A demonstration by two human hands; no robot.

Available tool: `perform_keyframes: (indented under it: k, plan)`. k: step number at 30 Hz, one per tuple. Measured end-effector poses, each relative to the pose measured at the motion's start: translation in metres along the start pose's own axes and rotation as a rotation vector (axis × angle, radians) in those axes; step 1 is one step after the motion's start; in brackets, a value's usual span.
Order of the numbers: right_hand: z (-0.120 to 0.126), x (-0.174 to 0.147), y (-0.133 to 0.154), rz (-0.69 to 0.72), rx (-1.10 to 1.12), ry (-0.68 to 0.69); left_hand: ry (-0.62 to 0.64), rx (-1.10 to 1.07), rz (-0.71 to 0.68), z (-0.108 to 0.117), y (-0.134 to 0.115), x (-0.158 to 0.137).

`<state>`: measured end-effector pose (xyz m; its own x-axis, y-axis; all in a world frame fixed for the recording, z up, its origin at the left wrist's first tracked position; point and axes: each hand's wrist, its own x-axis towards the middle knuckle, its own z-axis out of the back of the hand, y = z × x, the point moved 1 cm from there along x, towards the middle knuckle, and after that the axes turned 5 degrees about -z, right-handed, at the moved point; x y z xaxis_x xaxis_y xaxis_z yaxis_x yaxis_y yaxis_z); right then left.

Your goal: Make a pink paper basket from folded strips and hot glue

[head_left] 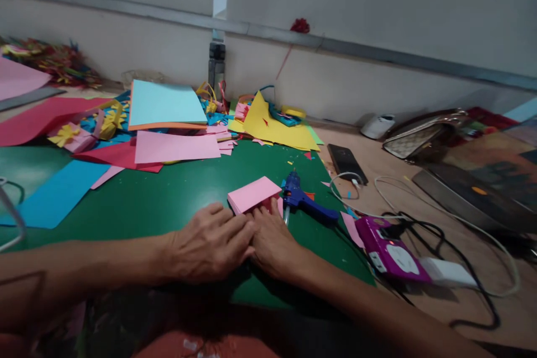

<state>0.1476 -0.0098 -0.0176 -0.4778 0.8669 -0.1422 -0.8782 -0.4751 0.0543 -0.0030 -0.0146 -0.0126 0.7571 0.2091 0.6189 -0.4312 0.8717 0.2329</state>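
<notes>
A small pink folded paper box (pixel 254 194) stands on the green tabletop in front of me, its inside a darker pink. My right hand (pixel 272 240) reaches up to its near side, with fingertips at the opening and closed around the paper. Curled beside it, my left hand (pixel 212 243) presses against the box's near left side and touches the right hand; its fingertips are partly hidden. A blue glue gun (pixel 312 204) lies just right of the box, its glue stick pointing toward me.
Pink sheets (pixel 176 146), a light blue stack (pixel 165 103), a blue strip (pixel 62 193) and yellow paper (pixel 272 126) lie toward the back and left. At the right are a phone (pixel 347 163), a purple power strip (pixel 392 249), tangled cables and a handbag (pixel 419 137).
</notes>
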Motion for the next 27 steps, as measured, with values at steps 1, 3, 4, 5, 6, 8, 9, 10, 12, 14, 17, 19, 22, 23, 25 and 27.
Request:
perform_keyframes:
  k: [1, 3, 4, 5, 6, 8, 9, 10, 12, 14, 17, 19, 22, 23, 25, 27]
  plan:
    - [0.001, -0.001, -0.001, 0.021, 0.008, 0.014, 0.067, 0.029, 0.031, -0.001, -0.007, -0.001]
    - [0.004, -0.005, -0.004, 0.048, 0.019, 0.017, 0.211, 0.064, 0.086, -0.005, -0.014, -0.003]
    - [0.006, -0.007, -0.005, 0.049, 0.015, 0.006, 0.278, 0.073, 0.104, -0.007, -0.015, -0.004]
    - [0.006, -0.009, -0.007, 0.046, 0.002, -0.009, 0.338, 0.077, 0.114, -0.009, -0.015, -0.005]
    - [0.006, -0.011, -0.009, 0.045, -0.017, -0.028, 0.387, 0.083, 0.120, -0.011, -0.014, -0.005]
    - [0.006, -0.015, -0.011, 0.039, -0.065, -0.078, 0.453, 0.098, 0.118, -0.011, -0.013, -0.006]
    - [0.006, -0.018, -0.012, 0.039, -0.083, -0.112, 0.475, 0.106, 0.117, -0.011, -0.012, -0.006]
    - [0.006, -0.020, -0.013, 0.051, -0.091, -0.149, 0.490, 0.111, 0.112, -0.011, -0.011, -0.006]
    - [0.009, -0.026, -0.015, 0.103, -0.069, -0.246, 0.499, 0.111, 0.094, -0.009, -0.010, -0.006]
    - [0.015, -0.030, -0.018, 0.173, -0.033, -0.371, 0.485, 0.100, 0.077, -0.009, -0.008, -0.006]
    - [0.026, -0.030, -0.029, 0.150, -0.068, -0.567, 0.425, 0.068, 0.042, -0.010, -0.003, -0.005]
    - [0.031, -0.025, -0.038, 0.043, -0.143, -0.628, 0.375, 0.048, 0.015, -0.010, 0.000, -0.005]
    - [0.027, -0.013, -0.049, -0.062, -0.200, -0.588, 0.275, 0.043, -0.011, -0.007, 0.004, -0.004]
    - [0.024, -0.010, -0.050, -0.069, -0.199, -0.561, 0.234, 0.049, -0.011, -0.005, 0.005, -0.002]
    - [0.017, -0.005, -0.049, -0.060, -0.190, -0.523, 0.181, 0.084, 0.021, -0.003, 0.007, 0.003]
    - [0.011, -0.003, -0.046, -0.036, -0.190, -0.509, 0.219, 0.143, 0.109, -0.004, 0.010, 0.011]
